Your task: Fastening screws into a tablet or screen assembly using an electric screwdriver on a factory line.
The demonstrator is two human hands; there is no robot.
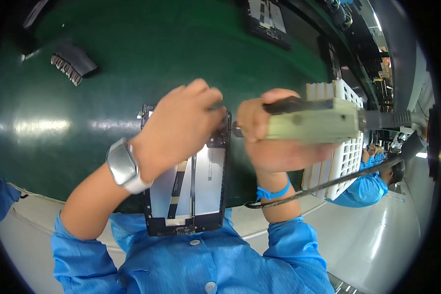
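An opened tablet [214, 176] with a black frame, a pale inner panel and dark ribbon cables lies near the front edge of the green bench. Over its upper part lies my left hand [183, 120], its fingers bent together near the tablet's top right corner; what the fingertips pinch is hidden. My right hand [289, 156] wraps round a pale green electric screwdriver [313, 125], held sideways. The screwdriver's tip points left at the tablet's upper right edge, close to my left fingertips. Whether the tip touches a screw cannot be made out.
Right of the tablet stands a white slotted rack [349, 164], with a dark cable [318, 188] passing in front. Another opened tablet [268, 22] lies at the far side. A dark brush-like piece [74, 60] rests at far left. A co-worker's blue sleeve [362, 192] shows at right.
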